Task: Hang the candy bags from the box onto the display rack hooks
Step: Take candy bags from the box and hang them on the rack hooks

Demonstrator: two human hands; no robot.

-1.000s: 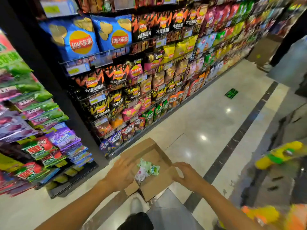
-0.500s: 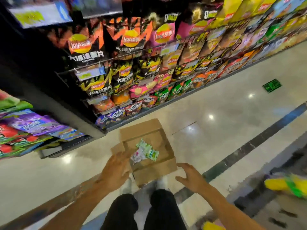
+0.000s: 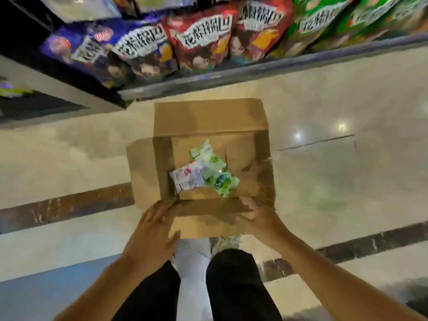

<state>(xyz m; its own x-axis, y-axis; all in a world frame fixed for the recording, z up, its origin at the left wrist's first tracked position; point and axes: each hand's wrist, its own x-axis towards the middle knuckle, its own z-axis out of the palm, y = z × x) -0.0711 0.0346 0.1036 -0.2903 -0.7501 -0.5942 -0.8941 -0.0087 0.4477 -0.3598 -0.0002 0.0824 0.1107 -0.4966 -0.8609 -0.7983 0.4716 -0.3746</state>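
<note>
Evidently both hands were engaged on the near flap of the box [image 3: 209, 117], low in the centre of the frame. The left hand [image 3: 152, 230] lay with fingers straight and spread, flat against the flap's left corner. The right hand [image 3: 258, 216] had its fingers curled over the right corner, gripping the cardboard. The candy bags [image 3: 206, 171], green and white, lay loose on the box floor at centre frame, none yet lifted. In my judgement the flap should be folded fully back and held clear before any bag is reached for. The box stood on a glossy tiled floor [image 3: 347, 181]. Snack packets [image 3: 203, 40] filled a shelf along the top edge.
</note>
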